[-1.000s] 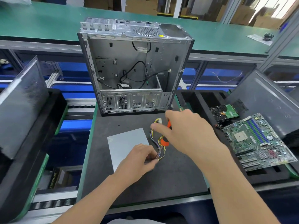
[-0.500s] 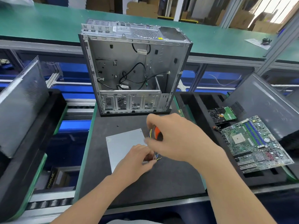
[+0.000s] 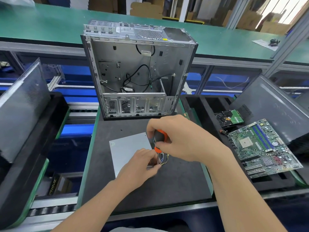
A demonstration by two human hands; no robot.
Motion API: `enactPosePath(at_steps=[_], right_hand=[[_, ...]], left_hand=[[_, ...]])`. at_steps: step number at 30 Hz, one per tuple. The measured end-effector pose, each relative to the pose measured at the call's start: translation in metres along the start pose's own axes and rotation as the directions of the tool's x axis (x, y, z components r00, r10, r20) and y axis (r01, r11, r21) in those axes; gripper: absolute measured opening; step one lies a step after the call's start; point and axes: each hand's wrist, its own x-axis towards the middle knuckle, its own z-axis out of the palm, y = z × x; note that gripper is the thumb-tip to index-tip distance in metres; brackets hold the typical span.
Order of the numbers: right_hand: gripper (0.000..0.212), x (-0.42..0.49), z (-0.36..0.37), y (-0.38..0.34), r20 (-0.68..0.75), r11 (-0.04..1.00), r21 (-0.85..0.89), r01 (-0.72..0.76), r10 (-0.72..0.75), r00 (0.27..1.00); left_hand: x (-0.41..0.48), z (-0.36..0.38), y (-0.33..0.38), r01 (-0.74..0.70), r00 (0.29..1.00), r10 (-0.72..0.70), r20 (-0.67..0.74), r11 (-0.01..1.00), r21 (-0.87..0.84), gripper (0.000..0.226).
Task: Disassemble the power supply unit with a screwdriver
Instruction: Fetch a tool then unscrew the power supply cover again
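Observation:
The grey power supply unit [image 3: 128,149] lies flat on the dark mat [image 3: 175,185] in front of me. My right hand [image 3: 182,139] grips an orange and black screwdriver [image 3: 159,137] held upright over the unit's right edge. My left hand [image 3: 142,164] rests on the unit's near right corner, its fingers curled around the coloured cable bundle [image 3: 163,159] and the tool's shaft. The screwdriver tip is hidden behind my left fingers.
An empty open PC case [image 3: 138,71] stands upright at the back of the mat. To the right a black tray holds a motherboard [image 3: 262,148] and a hard drive [image 3: 229,118], with a grey side panel [image 3: 274,108] leaning behind. Another panel [image 3: 20,106] leans at left.
My right hand has moved left and brought the screwdriver upright over the unit's right edge. The cable connector that stuck out is now covered. My left hand stays at the corner.

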Motion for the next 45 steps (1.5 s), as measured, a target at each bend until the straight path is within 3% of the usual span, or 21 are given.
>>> enactPosePath(at_steps=[4, 8, 10, 13, 15, 20, 24, 27, 30, 32, 34, 38, 42, 45], right_hand=[[0.041, -0.004, -0.001, -0.005, 0.121, 0.994, 0.07, 0.079, -0.087, 0.989], [0.038, -0.007, -0.003, -0.008, 0.177, 0.998, -0.012, 0.067, -0.063, 0.982], [0.007, -0.006, 0.001, -0.011, 0.026, 0.993, -0.109, -0.039, 0.042, 0.999], [0.053, 0.001, 0.012, -0.013, -0.248, 0.894, -0.317, -0.318, 0.246, 0.937], [0.053, 0.006, 0.015, -0.013, -0.287, 0.872, -0.279, -0.404, 0.325, 0.901], [0.007, 0.004, 0.008, -0.005, -0.113, 0.981, -0.088, -0.174, 0.163, 0.98], [0.032, -0.003, -0.005, -0.002, 0.066, 0.999, -0.03, 0.015, -0.013, 0.998], [0.041, -0.006, -0.006, -0.003, 0.16, 0.998, 0.028, 0.055, -0.059, 0.985], [0.015, -0.007, 0.004, -0.006, -0.006, 0.998, -0.032, -0.049, 0.048, 0.999], [0.039, -0.005, 0.009, -0.008, -0.158, 0.95, -0.19, -0.249, 0.221, 0.962], [0.043, -0.001, 0.012, -0.003, -0.208, 0.918, -0.199, -0.342, 0.302, 0.931], [0.01, -0.001, 0.007, 0.004, -0.092, 0.982, -0.016, -0.186, 0.184, 0.979], [0.04, -0.006, -0.001, 0.003, 0.035, 0.997, 0.059, -0.048, 0.046, 0.998], [0.034, -0.006, 0.006, 0.001, -0.006, 0.998, 0.015, -0.055, 0.055, 0.998]], left_hand=[[-0.001, 0.0, 0.001, -0.015, 1.0, 0.015, 0.008, 1.0, -0.003, 0.01], [-0.002, 0.001, 0.003, -0.016, 1.0, 0.016, 0.002, 1.0, -0.02, 0.01], [0.0, 0.002, 0.003, 0.001, 1.0, -0.002, 0.007, 1.0, 0.015, 0.012], [0.002, 0.003, 0.001, 0.023, 1.0, -0.023, -0.003, 0.999, 0.022, 0.023], [0.001, 0.003, 0.002, 0.021, 1.0, -0.021, -0.002, 0.999, 0.025, 0.031], [0.001, 0.001, 0.003, 0.031, 0.999, -0.031, 0.01, 0.999, -0.015, 0.024], [0.0, 0.0, 0.001, 0.021, 1.0, -0.021, 0.011, 1.0, -0.009, 0.016], [0.0, 0.001, 0.0, 0.005, 1.0, -0.005, 0.007, 1.0, 0.0, 0.016], [0.001, 0.002, 0.0, 0.015, 1.0, -0.015, 0.011, 1.0, 0.01, 0.014], [0.002, 0.004, -0.002, 0.019, 1.0, -0.019, 0.011, 1.0, 0.014, 0.017], [0.002, 0.005, -0.003, 0.02, 1.0, -0.02, 0.012, 0.999, 0.028, 0.023], [0.001, 0.005, -0.003, 0.031, 0.999, -0.031, 0.016, 0.999, 0.023, 0.024], [0.002, 0.004, -0.001, 0.035, 0.999, -0.036, 0.016, 0.999, 0.032, 0.021], [0.003, 0.005, 0.001, 0.043, 0.999, -0.044, 0.026, 0.998, 0.042, 0.018]])
